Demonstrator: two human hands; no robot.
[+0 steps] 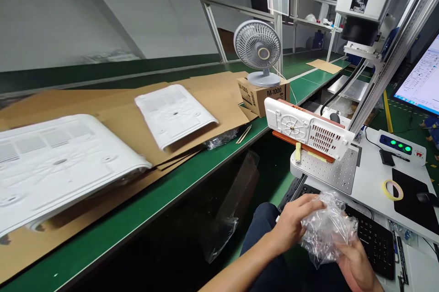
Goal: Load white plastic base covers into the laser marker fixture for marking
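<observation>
A: Holding what, down there?

B: Crumpled clear plastic bag (327, 230), pinched between both hands, low over the lap, just in front of the black keyboard (373, 239). Left hand (291, 225) curled onto the bag's near-left side, fingers closed on the film; right hand (356, 267) cupped under its lower right, gripping too.

A: Step in hand?

B: Looks like bunching up or working open the wrapping; hard to say which. Nothing solid visible inside, though the film is too wrinkled to be sure. Next move would call for a firmer two-handed gather, or finding the mouth of the bag by feel, since no edge shows.

A: Long axis, pointing where?

B: Barely any. Wadded into a lump, slightly longer from the left hand down toward the right hand. No clear front or opening to be seen.

A: Around the hands?

B: Beyond them, a white vented plastic panel (308, 130) clamped on the perforated plate (329, 171) of the machine. Far out to the left, white covers (176, 114) on cardboard along the green bench (192, 168), with a small fan (259, 52) on a box.
</observation>
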